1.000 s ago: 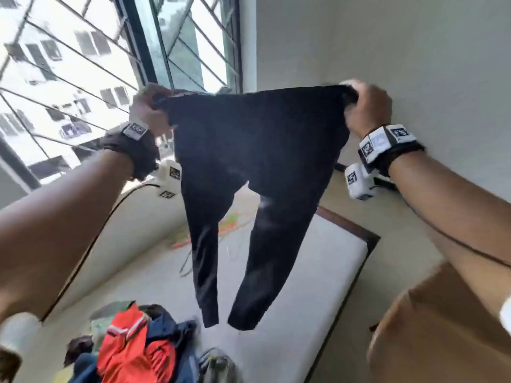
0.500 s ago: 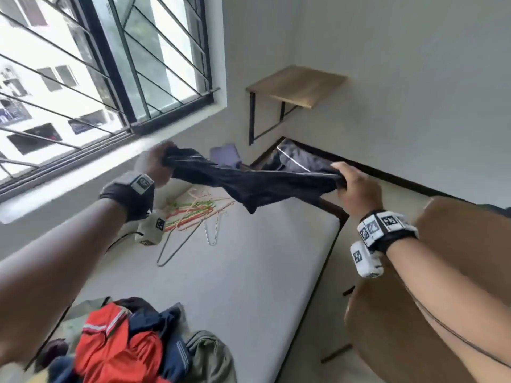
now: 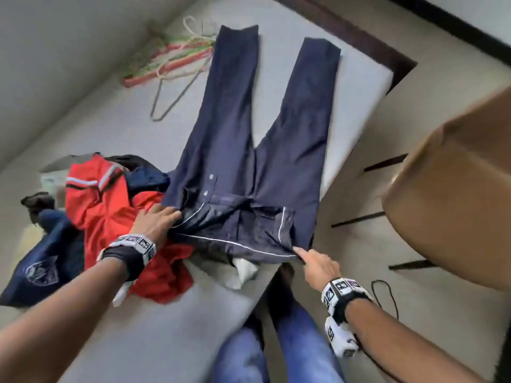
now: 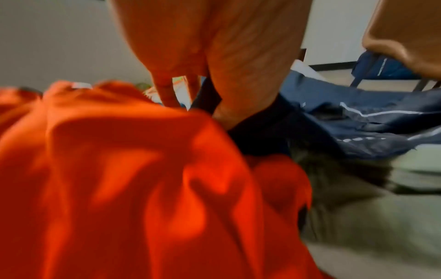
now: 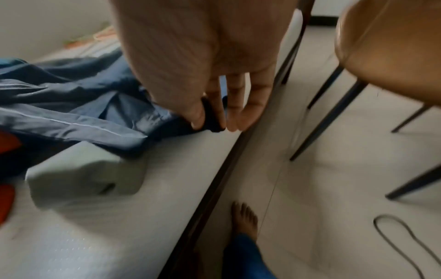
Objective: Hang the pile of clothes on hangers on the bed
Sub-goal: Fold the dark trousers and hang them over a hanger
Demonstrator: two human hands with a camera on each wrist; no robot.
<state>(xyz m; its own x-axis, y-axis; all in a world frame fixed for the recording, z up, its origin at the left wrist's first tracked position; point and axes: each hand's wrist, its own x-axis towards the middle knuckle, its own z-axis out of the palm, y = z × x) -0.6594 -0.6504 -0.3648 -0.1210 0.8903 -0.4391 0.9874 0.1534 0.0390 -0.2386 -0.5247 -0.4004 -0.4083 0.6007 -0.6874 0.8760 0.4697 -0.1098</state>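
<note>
Across the pale grey bed (image 3: 356, 87) both hands pinch flat-spread navy cotton trousers (image 3: 249, 139), nothing hung, coloured wire hangers (image 3: 171, 59) untouched.

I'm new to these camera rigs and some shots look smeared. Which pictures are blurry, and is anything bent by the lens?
Head view: fairly sharp on the trousers, though the hangers are soft and the bed edge bows from the wide lens. Left wrist view: most smeared; the orange shirt is a blur and the left hand looms huge. Right wrist view: dim, the chair soft, the right hand oversized.
</note>
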